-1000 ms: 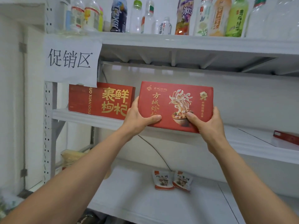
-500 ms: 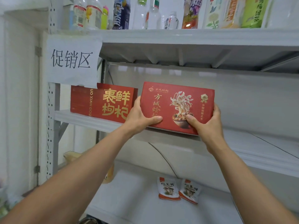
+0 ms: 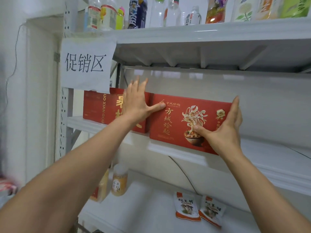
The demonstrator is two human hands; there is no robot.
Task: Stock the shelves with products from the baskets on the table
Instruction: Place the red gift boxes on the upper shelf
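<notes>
A red noodle box stands upright on the white middle shelf, close to the shelf's front edge. My right hand grips its right end, thumb across the printed front and fingers around the side. My left hand is spread flat with fingers pointing up, and only its thumb touches the box's upper left corner. Just left of it stands a second red box with gold lettering, partly hidden by my left hand.
A paper sign hangs from the top shelf at the left. Several drink bottles line the top shelf. On the lower shelf lie two mushroom snack packets and a jar of yellow grain.
The noodle box went from held in the air in both hands to standing on the middle shelf. My left hand let go and spread open; the view moved closer.
</notes>
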